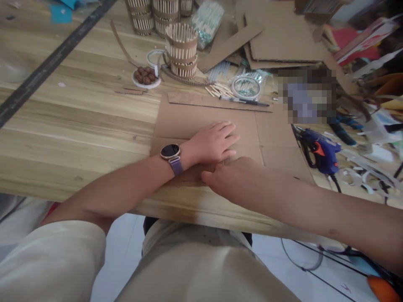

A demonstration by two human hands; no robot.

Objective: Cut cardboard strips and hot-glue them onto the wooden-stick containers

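Observation:
A flat sheet of brown cardboard [280, 147] lies on the wooden table near its front edge. My left hand [214, 142], with a watch [170, 151] on its wrist, rests palm down on the sheet with its fingers spread. Just in front of it and touching or nearly so, my right hand [233, 176] is closed, fingers curled down at the sheet's near part; what they grip, if anything, is hidden. Across the sheet's far edge lie a narrow cardboard strip [201, 101] and a black pen [248, 102].
Beyond the sheet stand a stick-and-cardboard cylinder [181, 52], a dish of brown balls [145, 76], tape [246, 88] and stacked cardboard [283, 37]. A blue glue gun [323, 151] with a cord lies at right. A dark bar [53, 63] crosses the upper left.

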